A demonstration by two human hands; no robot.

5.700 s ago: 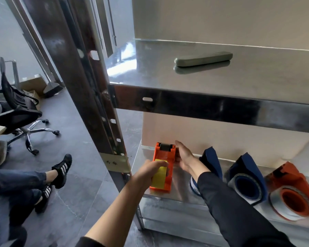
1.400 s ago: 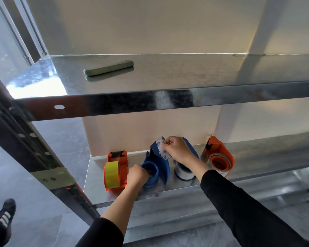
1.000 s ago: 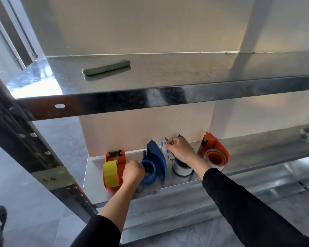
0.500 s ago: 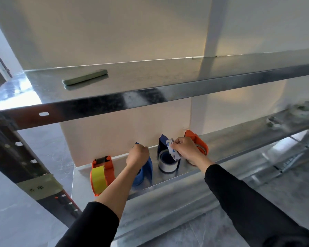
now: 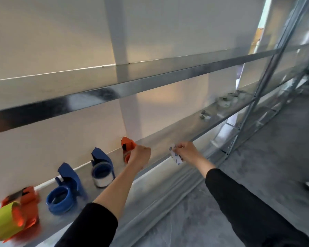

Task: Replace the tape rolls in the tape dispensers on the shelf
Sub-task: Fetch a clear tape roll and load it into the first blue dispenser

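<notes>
Several tape dispensers stand in a row on the lower metal shelf (image 5: 168, 139). From the left they are an orange dispenser with a yellow roll (image 5: 16, 211), an empty blue dispenser (image 5: 64, 189), a blue dispenser with a clear roll (image 5: 102, 168) and a second orange dispenser (image 5: 128, 146). My left hand (image 5: 140, 156) is curled in a fist just in front of that second orange dispenser, with nothing visible in it. My right hand (image 5: 186, 152) is off the shelf's front edge and pinches a small white and blue tape label (image 5: 175, 155).
Several pale tape rolls (image 5: 225, 102) and a small part (image 5: 205, 115) lie far to the right on the same shelf. The upper shelf rail (image 5: 132, 88) overhangs the row. A slanted upright post (image 5: 268, 72) stands at right, and grey floor lies below.
The view has swung right along the shelf. My left hand left the empty blue dispenser and moved to the far orange one. My right hand carried the label away from the clear-roll dispenser.
</notes>
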